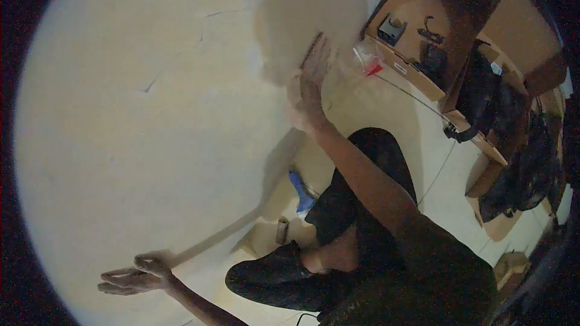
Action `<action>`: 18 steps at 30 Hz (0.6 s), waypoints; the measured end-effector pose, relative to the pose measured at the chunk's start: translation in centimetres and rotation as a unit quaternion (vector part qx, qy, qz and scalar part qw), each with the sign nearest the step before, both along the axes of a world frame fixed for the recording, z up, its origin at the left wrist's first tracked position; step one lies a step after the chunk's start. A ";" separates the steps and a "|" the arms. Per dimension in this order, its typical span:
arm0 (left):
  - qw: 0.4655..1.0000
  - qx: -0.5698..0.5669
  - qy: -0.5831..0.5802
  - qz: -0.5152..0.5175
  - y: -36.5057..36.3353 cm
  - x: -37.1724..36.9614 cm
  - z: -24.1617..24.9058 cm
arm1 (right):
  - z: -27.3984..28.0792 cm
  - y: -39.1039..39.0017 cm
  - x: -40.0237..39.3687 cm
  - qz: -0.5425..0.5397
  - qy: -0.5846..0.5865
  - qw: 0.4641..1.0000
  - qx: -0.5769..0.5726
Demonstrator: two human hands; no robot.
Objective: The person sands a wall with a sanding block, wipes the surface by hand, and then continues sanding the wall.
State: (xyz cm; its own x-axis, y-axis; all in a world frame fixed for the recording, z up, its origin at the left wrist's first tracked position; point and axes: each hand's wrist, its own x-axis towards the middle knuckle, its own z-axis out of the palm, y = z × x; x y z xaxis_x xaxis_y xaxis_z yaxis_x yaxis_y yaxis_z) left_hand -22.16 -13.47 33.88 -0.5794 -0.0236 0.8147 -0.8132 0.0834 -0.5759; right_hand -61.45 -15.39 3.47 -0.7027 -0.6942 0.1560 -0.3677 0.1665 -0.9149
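Observation:
My left hand [136, 276] is at the lower left, in front of the pale wall [151, 145], with its fingers stretched out and nothing in them. Near the upper middle, my right hand [314, 78] is raised with its fingers extended, also holding nothing. Whether either palm touches the wall is hard to tell. Between the arms, a blue-handled brush [300, 193] lies beside my folded legs [266, 278]. A small brown roll [282, 230] stands close to it.
Cardboard boxes [411, 72] at the upper right hold dark items and a small device [391, 29]. A clear and red packet [369, 62] lies by the box edge. Another cardboard piece [512, 268] sits at the lower right on the tiled floor [444, 172].

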 end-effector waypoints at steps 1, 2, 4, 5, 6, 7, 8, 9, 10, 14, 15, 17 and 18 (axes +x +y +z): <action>1.000 -0.001 0.003 0.007 0.1 0.2 0.0 | 1.0 0.3 -0.2 -0.020 0.027 0.999 -0.004; 1.000 -0.003 0.008 0.013 0.1 0.3 0.0 | 2.3 0.7 -0.4 -0.084 0.064 0.990 -0.090; 1.000 -0.004 0.010 0.019 0.0 0.3 -0.1 | 2.9 0.8 -0.7 -0.118 -0.061 0.951 -0.279; 1.000 -0.006 0.008 0.019 0.0 -0.2 -0.2 | 2.3 0.0 -1.4 -0.084 -0.220 0.898 -0.373; 1.000 -0.009 0.006 0.018 0.1 -0.6 -0.2 | 1.9 -0.1 -1.7 -0.083 -0.251 0.892 -0.367; 1.000 -0.012 0.012 0.024 0.0 -0.7 -0.6 | 1.5 -0.3 -2.0 -0.082 -0.283 0.885 -0.362; 0.999 -0.014 0.020 0.031 -0.1 -0.5 -1.1 | 1.3 0.0 -2.2 -0.114 -0.187 0.940 -0.263; 0.999 -0.016 0.028 0.039 0.0 -0.6 -1.5 | 0.7 0.2 -2.4 -0.144 -0.087 0.973 -0.158; 0.998 -0.010 0.039 0.039 0.2 -0.9 -1.7 | -0.8 0.0 -1.1 -0.151 0.036 0.981 -0.119; 0.998 -0.020 0.049 0.029 0.3 -1.2 -1.6 | 2.3 4.0 8.1 -0.064 0.135 0.988 -0.048; 0.998 -0.017 0.060 0.030 0.6 -1.1 -1.6 | 5.0 5.5 9.0 -0.014 0.063 0.997 -0.052; 0.998 -0.013 0.062 0.017 0.5 -0.7 -1.9 | 3.5 2.2 6.2 -0.013 -0.134 0.970 -0.204; 0.999 -0.011 0.049 0.005 0.5 -0.4 -1.7 | 3.1 1.6 5.3 -0.020 -0.129 0.971 -0.199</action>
State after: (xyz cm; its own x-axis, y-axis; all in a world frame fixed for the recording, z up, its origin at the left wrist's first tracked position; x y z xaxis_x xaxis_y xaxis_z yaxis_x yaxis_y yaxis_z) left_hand -22.52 -13.01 32.13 -0.4958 -0.0111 0.8684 -0.8670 0.0629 -0.4942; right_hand -56.14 -13.83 6.52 -0.7795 -0.5857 0.2222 -0.1186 -0.2103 -0.9704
